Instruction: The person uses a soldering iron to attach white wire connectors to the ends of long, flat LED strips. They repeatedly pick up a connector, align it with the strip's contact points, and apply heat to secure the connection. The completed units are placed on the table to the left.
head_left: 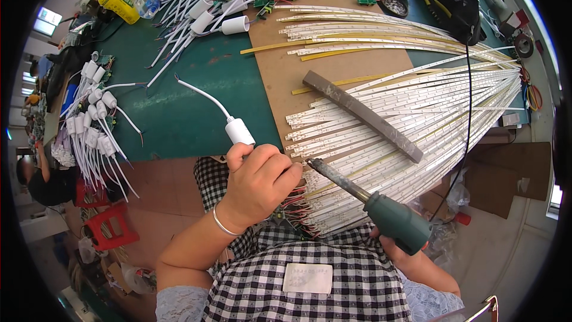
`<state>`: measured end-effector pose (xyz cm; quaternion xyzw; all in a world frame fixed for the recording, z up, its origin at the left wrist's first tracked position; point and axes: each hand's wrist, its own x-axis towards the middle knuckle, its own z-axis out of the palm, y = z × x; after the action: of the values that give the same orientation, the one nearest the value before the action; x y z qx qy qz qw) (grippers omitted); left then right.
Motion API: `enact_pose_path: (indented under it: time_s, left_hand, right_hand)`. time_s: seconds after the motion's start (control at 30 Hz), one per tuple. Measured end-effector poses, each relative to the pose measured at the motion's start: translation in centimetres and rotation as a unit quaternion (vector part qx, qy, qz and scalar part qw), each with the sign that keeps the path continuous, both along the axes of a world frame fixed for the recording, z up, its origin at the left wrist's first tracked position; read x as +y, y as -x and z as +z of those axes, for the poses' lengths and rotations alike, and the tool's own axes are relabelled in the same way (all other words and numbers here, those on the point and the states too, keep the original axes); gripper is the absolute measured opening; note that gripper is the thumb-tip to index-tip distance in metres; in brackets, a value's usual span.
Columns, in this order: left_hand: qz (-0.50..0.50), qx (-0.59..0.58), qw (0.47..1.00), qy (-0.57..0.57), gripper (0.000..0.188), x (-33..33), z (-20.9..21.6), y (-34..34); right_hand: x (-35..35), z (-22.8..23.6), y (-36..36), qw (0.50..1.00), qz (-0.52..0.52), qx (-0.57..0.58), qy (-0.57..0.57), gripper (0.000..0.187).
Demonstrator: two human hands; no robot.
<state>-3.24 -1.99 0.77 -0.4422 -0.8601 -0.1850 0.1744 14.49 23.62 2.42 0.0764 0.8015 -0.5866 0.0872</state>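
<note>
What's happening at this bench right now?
A person at a green table is soldering. The left hand grips a white cylindrical housing with a white cable, held against the ends of a fanned stack of white LED strips. The right hand holds a soldering iron, tip at the strip ends by the left fingers. A grey bar lies across the strips on a brown board. More white housings lie to the left.

White plug cylinder (239, 131) upright; soldering iron (369, 200) angled.
</note>
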Motion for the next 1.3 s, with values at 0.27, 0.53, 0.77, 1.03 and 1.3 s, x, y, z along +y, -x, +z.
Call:
enact_pose_path:
  time_s: [0.27,0.53,0.77,1.03,1.3]
  left_hand:
    - [0.006,0.005,1.0,-0.007,0.012,0.25,0.16,-0.02]
    - [0.007,0.004,1.0,0.003,0.009,0.1,0.09,-0.02]
    - [0.009,0.004,1.0,0.005,0.009,0.07,0.08,-0.06]
    - [0.008,0.007,1.0,0.008,0.01,0.09,0.16,-0.07]
    - [0.009,0.007,1.0,0.009,0.011,0.06,0.1,-0.05]
  right_hand:
    - [-0.05,0.07,0.44,0.999,0.025,0.034,-0.032,0.032]
    - [-0.25,-0.01,0.07,0.999,-0.017,0.005,0.027,0.034]
    - [-0.04,0.03,0.1,0.999,0.017,0.023,-0.021,0.034]
    - [0.03,0.38,0.52,0.998,0.043,0.022,-0.047,0.031]
    - [-0.2,-0.02,0.54,0.998,0.022,0.051,-0.035,0.027]
